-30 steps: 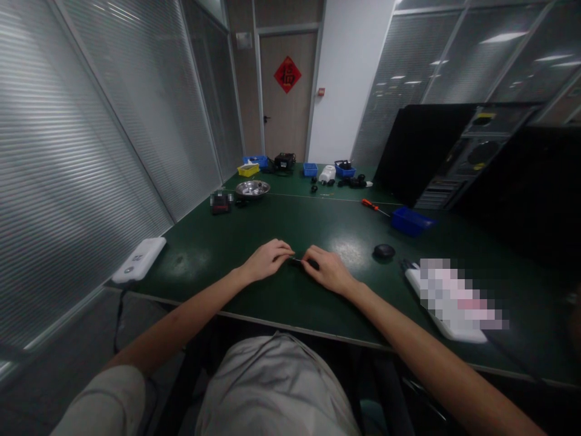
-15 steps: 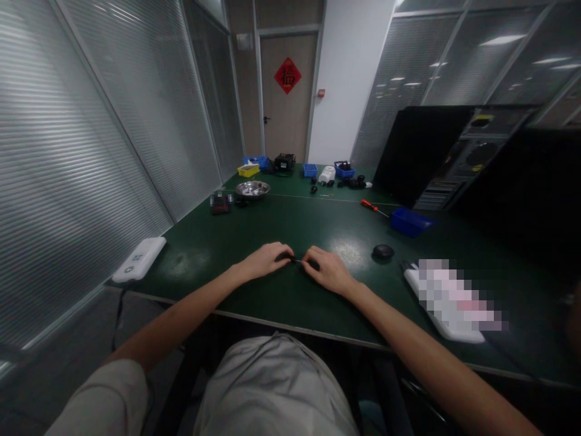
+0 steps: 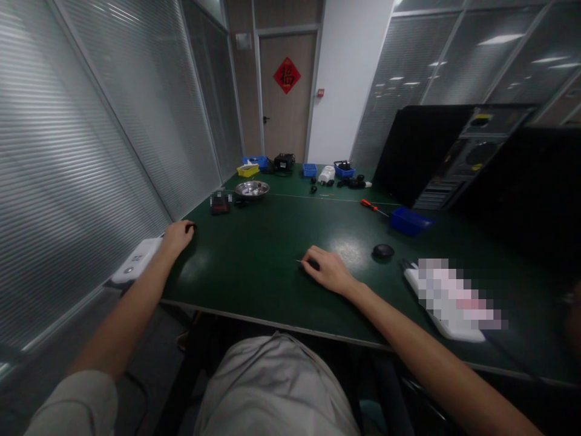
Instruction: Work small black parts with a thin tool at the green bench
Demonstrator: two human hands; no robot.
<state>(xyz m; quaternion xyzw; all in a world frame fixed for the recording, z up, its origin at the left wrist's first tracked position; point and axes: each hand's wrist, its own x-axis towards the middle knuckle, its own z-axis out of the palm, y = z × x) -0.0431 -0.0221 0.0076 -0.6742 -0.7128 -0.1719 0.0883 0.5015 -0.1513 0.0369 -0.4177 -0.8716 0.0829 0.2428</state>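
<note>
My left hand (image 3: 178, 238) is over the left edge of the green table, beside a white device (image 3: 138, 260). Its fingers are closed on a small black object (image 3: 191, 226). Near the table's middle, my right hand (image 3: 327, 270) rests with its fingertips pinched on a thin metal pin (image 3: 298, 261) that points left. Whatever else the right palm covers is hidden. A black mouse-like object (image 3: 383, 252) lies to the right of that hand.
A steel bowl (image 3: 252, 189) and a dark red-black box (image 3: 220, 203) stand back left. An orange screwdriver (image 3: 368, 204) lies by a blue bin (image 3: 410, 221). Black computer cases (image 3: 424, 154) stand at the right. A white device (image 3: 442, 303) lies front right.
My left hand has moved from beside my right hand to the table's left side, carrying the black object. The right hand stays in place, still holding the thin pin.
</note>
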